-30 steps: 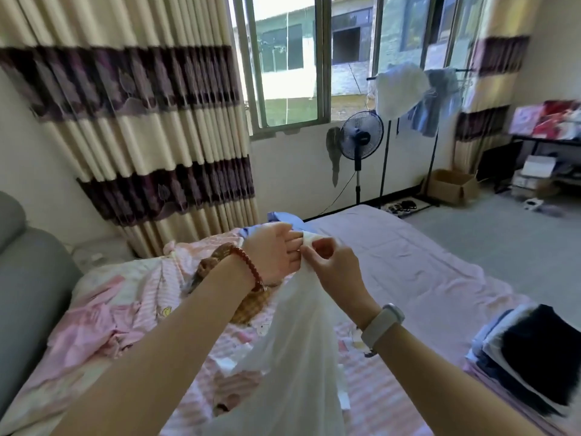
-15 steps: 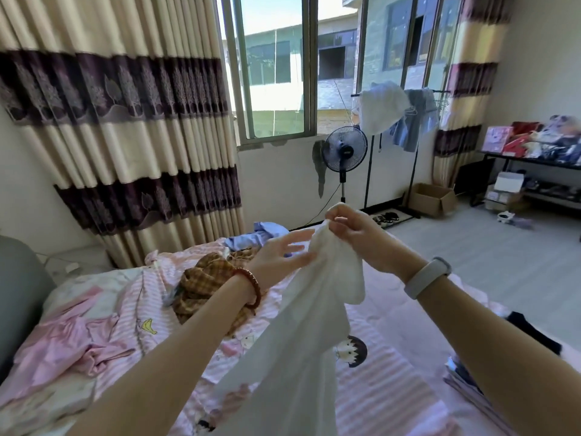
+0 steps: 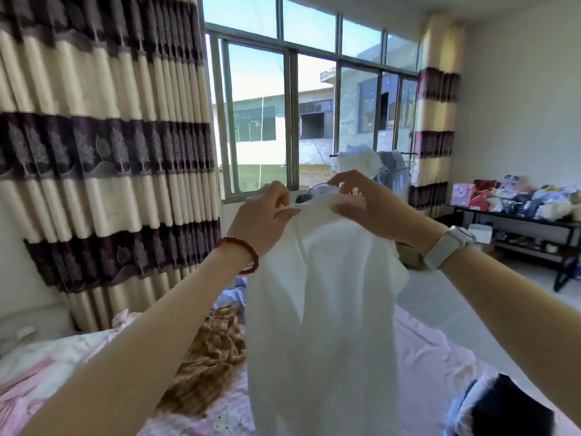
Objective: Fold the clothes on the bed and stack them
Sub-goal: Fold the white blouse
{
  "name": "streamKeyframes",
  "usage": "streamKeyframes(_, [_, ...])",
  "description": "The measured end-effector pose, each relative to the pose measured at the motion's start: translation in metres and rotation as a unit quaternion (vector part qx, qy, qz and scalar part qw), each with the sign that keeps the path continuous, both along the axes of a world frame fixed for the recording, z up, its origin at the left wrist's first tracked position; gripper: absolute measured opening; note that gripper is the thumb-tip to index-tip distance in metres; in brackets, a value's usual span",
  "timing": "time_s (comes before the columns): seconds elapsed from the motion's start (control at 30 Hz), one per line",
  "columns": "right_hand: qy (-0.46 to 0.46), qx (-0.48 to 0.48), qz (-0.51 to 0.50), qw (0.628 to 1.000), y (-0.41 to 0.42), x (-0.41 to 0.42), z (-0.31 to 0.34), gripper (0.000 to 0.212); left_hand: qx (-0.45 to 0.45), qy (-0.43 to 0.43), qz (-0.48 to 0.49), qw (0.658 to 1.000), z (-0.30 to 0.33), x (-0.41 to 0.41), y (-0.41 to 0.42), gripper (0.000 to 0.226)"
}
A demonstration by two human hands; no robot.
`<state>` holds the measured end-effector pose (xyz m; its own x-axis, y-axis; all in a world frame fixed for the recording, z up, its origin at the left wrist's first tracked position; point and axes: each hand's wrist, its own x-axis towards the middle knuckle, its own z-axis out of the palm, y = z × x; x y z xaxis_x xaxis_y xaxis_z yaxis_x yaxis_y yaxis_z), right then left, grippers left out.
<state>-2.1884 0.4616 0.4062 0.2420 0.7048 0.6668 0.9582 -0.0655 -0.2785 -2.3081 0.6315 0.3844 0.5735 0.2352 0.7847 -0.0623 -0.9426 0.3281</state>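
Head view: left hand (image 3: 264, 215) and right hand (image 3: 367, 202) each pinch the top edge of a white garment (image 3: 320, 309) hanging above the bed (image 3: 440, 350), plaid cloth (image 3: 207, 363) at 8 o'clock.

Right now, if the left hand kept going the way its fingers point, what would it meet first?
The left hand points toward the right hand along the top edge of the white garment both pinch, so it would probably meet the right hand's fingers first; depth is unclear.

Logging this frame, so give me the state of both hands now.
Left hand: closed, pinching the top edge of the white garment.
Right hand: closed, pinching the same top edge, holding the garment up over the bed.
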Motion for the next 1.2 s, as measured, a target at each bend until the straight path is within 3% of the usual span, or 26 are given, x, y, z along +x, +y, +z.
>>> streamKeyframes(0.1, [-0.053, -0.009, -0.006, 0.999, -0.005, 0.005, 0.009, 0.037, 0.065, 0.022, 0.044, 0.997, 0.014, -0.005, 0.005, 0.015])
streamKeyframes(0.17, [-0.041, -0.034, -0.016, 0.998, -0.008, 0.008, 0.006, 0.032, 0.083, 0.056, 0.068, 0.993, 0.013, -0.008, 0.006, 0.020])
streamKeyframes(0.3, [0.029, -0.078, -0.017, 0.996, -0.012, 0.014, -0.004, 0.023, 0.072, 0.078, 0.047, 0.993, 0.001, -0.014, 0.002, 0.016])
streamKeyframes(0.5, [0.146, -0.112, 0.029, 0.982, -0.009, 0.014, -0.025, 0.029, 0.031, 0.077, 0.012, 0.996, -0.010, -0.020, 0.006, 0.026])
streamKeyframes(0.63, [0.254, -0.096, 0.071, 0.960, -0.012, 0.018, -0.031, 0.021, 0.016, 0.091, -0.034, 0.995, -0.013, -0.027, 0.008, 0.036])
streamKeyframes(0.73, [0.295, -0.057, 0.082, 0.950, -0.014, 0.020, -0.032, 0.016, 0.023, 0.150, -0.016, 0.988, -0.012, -0.033, 0.010, 0.038])
streamKeyframes(0.87, [0.185, -0.011, 0.067, 0.980, -0.009, 0.016, -0.031, 0.013, 0.042, 0.163, 0.001, 0.986, -0.012, -0.036, 0.014, 0.042])
streamKeyframes(0.97, [0.139, -0.004, 0.080, 0.987, -0.005, 0.010, -0.033, 0.019, 0.030, 0.147, 0.009, 0.989, -0.010, -0.040, 0.017, 0.024])
streamKeyframes(1.1, [0.107, -0.011, 0.072, 0.992, 0.001, 0.008, -0.040, 0.015, 0.084, 0.125, 0.069, 0.986, -0.011, -0.042, 0.016, 0.016])
streamKeyframes(1.2, [0.111, -0.037, 0.062, 0.991, 0.005, 0.004, -0.045, 0.029, -0.001, 0.091, 0.024, 0.996, -0.012, -0.044, 0.015, 0.021])
